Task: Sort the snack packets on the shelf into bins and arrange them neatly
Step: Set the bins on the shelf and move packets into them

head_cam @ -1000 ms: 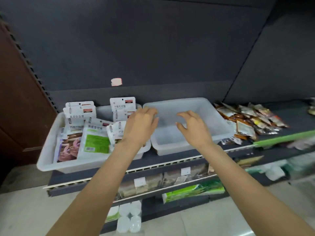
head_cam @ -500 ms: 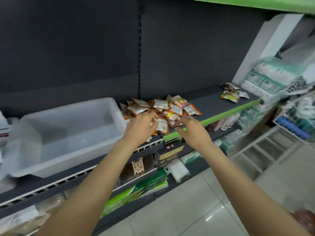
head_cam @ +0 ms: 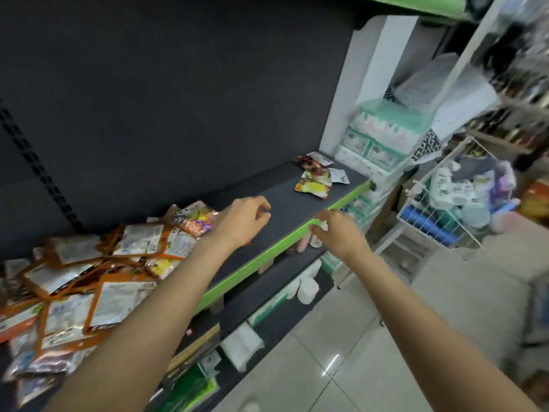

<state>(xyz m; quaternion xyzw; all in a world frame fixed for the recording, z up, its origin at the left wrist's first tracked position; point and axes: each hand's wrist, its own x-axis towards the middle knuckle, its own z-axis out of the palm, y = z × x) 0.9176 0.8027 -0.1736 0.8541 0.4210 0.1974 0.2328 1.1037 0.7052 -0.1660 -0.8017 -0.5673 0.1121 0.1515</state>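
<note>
From the head view, a dark shelf [head_cam: 276,209] with a bright green front edge runs from lower left up toward the right, backed by a dark panel. A loose heap of snack packets [head_cam: 89,281] — mostly orange-bordered with silvery or white faces, some overlapping and tilted — covers the left part of the shelf, and one purple-and-yellow packet [head_cam: 194,222] lies at the heap's right fringe. Well apart from that heap, at the far right end of the same shelf, a small cluster of packets [head_cam: 319,176] lies flat, a yellow-green one nearest the front edge. No bin shows in this view. The left hand [head_cam: 243,223] hovers over the bare middle stretch of the shelf, just beside the heap's right fringe, its fingers loosely curled with nothing between them. The right hand [head_cam: 338,233] is out over the green edge, fingers also bent inward and close together; whether the fingertips touch the edge or pinch anything cannot be told — the motion blur hides it. Both forearms reach in from the bottom of the frame. Below the shelf, lower shelves carry white wrapped goods [head_cam: 307,289] and green packs [head_cam: 190,391]. To the right stand stacked green-and-white tissue packs [head_cam: 383,135] and a white wire basket [head_cam: 439,215] holding assorted items, over a pale tiled floor [head_cam: 341,352].
</note>
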